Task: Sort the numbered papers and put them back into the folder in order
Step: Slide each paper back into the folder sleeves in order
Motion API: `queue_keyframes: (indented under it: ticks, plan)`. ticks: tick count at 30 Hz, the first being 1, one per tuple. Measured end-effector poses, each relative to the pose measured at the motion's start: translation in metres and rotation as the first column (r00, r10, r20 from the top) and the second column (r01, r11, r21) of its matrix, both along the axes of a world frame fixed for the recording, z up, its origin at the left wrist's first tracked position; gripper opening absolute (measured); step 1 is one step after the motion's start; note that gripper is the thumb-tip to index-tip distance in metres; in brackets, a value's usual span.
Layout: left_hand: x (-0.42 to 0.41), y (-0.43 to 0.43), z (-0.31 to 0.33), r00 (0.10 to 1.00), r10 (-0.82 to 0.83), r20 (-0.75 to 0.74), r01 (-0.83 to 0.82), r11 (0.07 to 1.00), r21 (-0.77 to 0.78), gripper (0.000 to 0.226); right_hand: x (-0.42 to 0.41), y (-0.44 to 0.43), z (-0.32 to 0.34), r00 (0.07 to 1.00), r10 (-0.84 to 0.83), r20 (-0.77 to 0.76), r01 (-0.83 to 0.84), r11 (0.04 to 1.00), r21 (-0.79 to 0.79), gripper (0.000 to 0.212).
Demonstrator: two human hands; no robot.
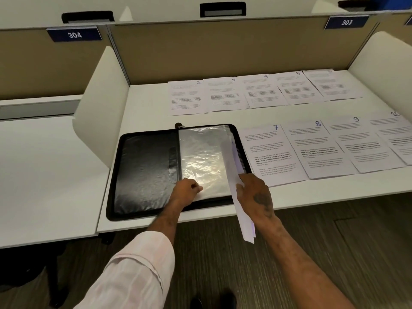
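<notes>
Black zip folder (142, 175) lies open at the front edge of the desk (151, 103), its near corner just inside the lip. Right half holds a clear sleeve (205, 152), crinkled, with glare across it. Left hand (188, 188) is curled, pinching the sleeve's lower edge. Right hand (254, 192) grips a held sheet (246, 224) edge-on at the folder's right border. Its upper end lies over the sleeve; its lower end hangs past the desk front. Number on it not legible.

Handwritten blue numbers sit in the top right corners. Back row (223, 94), along the partition: 2, 3, 4, 5, then one more I cannot read. Front row (312, 150), just right of the folder: 7, 8, 9, 10, edges overlapping, the 10 cut by the frame. Printed body text too small to read. Partition signs: plate 304 (74, 35) left, plate 303 (346, 22) right, white on blue.

Room: a strip of white desktop between the rows; more behind the folder, left of sheet 2, up to the white side divider (100, 103).
</notes>
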State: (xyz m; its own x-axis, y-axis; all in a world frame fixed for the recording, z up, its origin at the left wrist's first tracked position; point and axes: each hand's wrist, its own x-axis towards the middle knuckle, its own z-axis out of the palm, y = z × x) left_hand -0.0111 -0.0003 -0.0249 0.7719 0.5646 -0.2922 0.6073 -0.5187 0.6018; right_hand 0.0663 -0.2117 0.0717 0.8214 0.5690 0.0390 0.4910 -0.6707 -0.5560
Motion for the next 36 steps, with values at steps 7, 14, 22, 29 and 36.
queue_keyframes:
  ticks: [7,14,22,29,36]
  plan:
    - [0.004,-0.009,0.002,0.998,-0.066,-0.025,0.067,0.994,0.081,0.021,-0.027,0.004,-0.006,0.969,0.197,0.151,-0.210,0.974,0.081,0.029]
    - [0.004,-0.013,-0.002,0.998,0.046,-0.040,-0.044,0.997,0.060,0.022,-0.057,-0.006,-0.042,0.881,0.429,0.201,-0.410,0.903,-0.129,0.045]
    - [0.003,-0.015,0.000,0.995,0.081,0.059,-0.083,0.996,0.027,0.021,-0.050,-0.051,-0.053,0.842,0.503,0.195,-0.429,0.844,-0.323,0.053]
    - [-0.003,-0.015,0.008,0.989,0.089,0.120,-0.093,0.995,0.026,0.018,-0.043,-0.044,-0.030,0.788,0.608,0.095,-0.433,0.657,-0.617,0.034]
    - [-0.017,-0.018,0.012,0.991,-0.032,0.133,-0.008,0.957,0.292,0.023,-0.059,0.003,-0.015,0.838,0.544,0.048,-0.344,0.595,-0.726,0.034]
